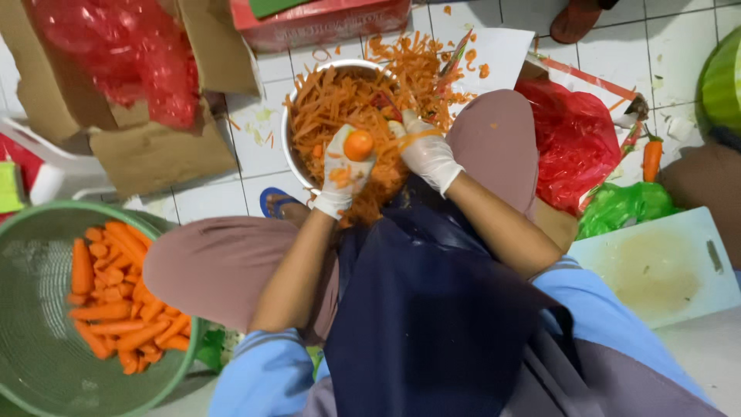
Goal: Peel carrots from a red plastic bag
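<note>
Head view, left fingers: gloved, curled snugly around a carrot, its cut round end facing up, just above centre of the frame.
Left hand: white glove flecked with orange shreds, held over the lower rim of the bowl.
Right fingers: closed narrow; a strip of carrot peel drapes across them; whether they grip a tool I cannot tell.
Right hand: white glove, just right of the carrot, close beside the left hand.
Metal bowl: upper centre, heaped with carrot shavings.
Green basket: lower left, holding peeled carrots.
Red bag: right of the knee.
Cutting board: white, right edge.
</note>
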